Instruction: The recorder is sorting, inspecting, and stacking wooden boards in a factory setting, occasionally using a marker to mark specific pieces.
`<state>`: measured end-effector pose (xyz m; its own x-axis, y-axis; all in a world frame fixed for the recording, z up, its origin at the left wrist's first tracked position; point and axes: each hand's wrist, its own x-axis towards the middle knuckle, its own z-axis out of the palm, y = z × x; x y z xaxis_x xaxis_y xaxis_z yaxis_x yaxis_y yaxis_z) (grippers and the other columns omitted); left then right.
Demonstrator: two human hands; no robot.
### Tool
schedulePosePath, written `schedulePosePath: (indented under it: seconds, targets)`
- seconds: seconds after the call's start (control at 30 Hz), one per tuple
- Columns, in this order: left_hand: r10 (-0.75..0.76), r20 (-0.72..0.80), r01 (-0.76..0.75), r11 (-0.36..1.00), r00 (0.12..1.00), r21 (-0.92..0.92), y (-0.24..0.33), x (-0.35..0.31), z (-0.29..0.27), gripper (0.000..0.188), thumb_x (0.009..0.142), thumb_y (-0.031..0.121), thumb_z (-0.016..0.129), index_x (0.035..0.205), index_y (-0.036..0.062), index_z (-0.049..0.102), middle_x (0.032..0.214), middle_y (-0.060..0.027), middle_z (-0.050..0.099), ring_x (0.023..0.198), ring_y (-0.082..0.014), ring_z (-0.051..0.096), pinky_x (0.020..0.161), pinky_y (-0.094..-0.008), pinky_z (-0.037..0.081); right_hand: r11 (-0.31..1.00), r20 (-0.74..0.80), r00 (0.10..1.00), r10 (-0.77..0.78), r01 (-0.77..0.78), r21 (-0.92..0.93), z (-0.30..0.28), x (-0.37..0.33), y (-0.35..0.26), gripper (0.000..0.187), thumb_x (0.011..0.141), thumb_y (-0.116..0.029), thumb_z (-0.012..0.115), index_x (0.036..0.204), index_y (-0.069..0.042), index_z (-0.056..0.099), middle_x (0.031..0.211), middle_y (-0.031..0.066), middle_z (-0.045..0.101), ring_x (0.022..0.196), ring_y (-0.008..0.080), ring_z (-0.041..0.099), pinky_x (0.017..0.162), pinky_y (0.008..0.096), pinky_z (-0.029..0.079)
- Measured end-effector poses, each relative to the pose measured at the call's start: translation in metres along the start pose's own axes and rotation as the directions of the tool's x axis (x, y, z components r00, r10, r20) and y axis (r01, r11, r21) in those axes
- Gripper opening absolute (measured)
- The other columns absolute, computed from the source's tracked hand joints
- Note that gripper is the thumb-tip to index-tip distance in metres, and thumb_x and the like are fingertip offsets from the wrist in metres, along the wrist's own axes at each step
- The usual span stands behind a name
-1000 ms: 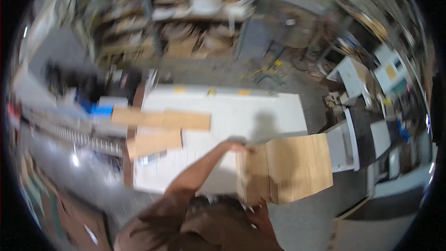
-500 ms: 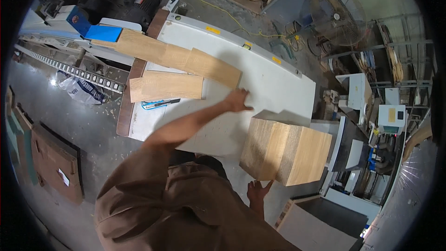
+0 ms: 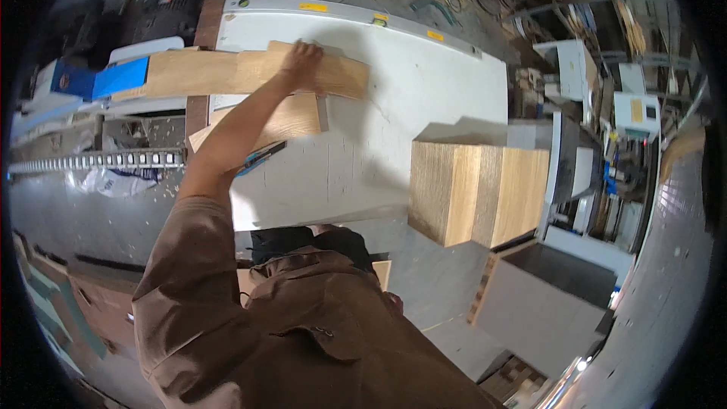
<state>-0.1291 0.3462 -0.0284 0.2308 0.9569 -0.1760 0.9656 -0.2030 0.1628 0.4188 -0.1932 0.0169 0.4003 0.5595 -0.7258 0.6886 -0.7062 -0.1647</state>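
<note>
**Left hand at the end plank**

The left hand (image 3: pixel 303 64) lies over the end plank (image 3: pixel 346 78), at the right end of a row of light wooden planks on the white counter (image 3: pixel 447 91). Its fingers are bent and close together, but the grip is blurred, so I cannot tell if it holds the wood firmly or only rests there. Of the right hand (image 3: pixel 394 303), only a small part seems to show beside the brown shirt; how open it is, or what it holds, I cannot tell.

Just below is another plank (image 3: pixel 291 117), with a blue cutter knife (image 3: pixel 261 157) near it. A stepped wooden block (image 3: pixel 477 189) stands at the right.

In my judgement, the step is handling this plank; the next move calls for a sure grip on its edges.
</note>
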Motion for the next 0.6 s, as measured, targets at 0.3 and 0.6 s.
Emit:
schedulePosePath:
  seconds: [0.3,0.6]
  targets:
    - [-0.087,0.209,0.081,0.996,0.974,0.038,-0.062,-0.076,-0.041,0.131,0.063,0.045,0.094,0.165,0.0076,0.021,0.164,-0.0188,0.035,0.155,-0.0384,0.029,0.131,-0.0519,0.02,0.927,-0.039,0.989,-0.142,0.146,0.344,0.092,0.057,0.071,0.037,0.095,-0.024,0.08,0.122,0.001,0.072,0.109,0.0136,0.077,0.102,0.0211,0.073,0.085,0.0332,0.059]
    - [-0.066,0.233,0.061,0.998,0.97,0.029,-0.082,-0.097,-0.069,0.127,0.061,0.031,0.094,0.164,0.0071,0.023,0.158,-0.0207,0.042,0.151,-0.0383,0.037,0.129,-0.048,0.026,0.923,-0.005,0.988,0.151,-0.139,0.358,0.014,0.0,-0.061,0.054,0.098,-0.042,0.073,0.136,-0.004,0.067,0.141,0.0219,0.062,0.129,0.0371,0.061,0.11,0.0452,0.047]
